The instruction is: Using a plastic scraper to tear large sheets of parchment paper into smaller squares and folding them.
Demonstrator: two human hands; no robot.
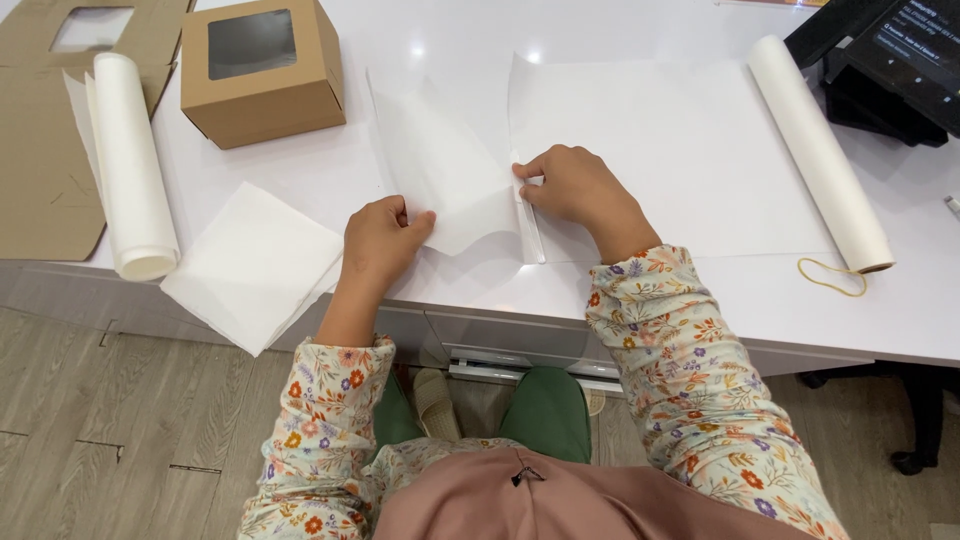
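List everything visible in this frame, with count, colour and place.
paper sheet in hand: 1, white, table centre, pinched by both hands
unrolled paper: 1, white, right of centre
paper rolls: 2, white, far left and right
cut sheets stack: 1, white, overhanging the near left edge
window box: 1, brown, back left
flat box blank: 1, brown, far left
rubber band: 1, yellow, near right
screen device: 1, black, back right
table: 1, white
left hand: on the sheet's left edge
right hand: on its right edge

Thin translucent paper sheet (pixel 445 170), glossy white counter (pixel 620 300), matt cardboard box (pixel 262 95)
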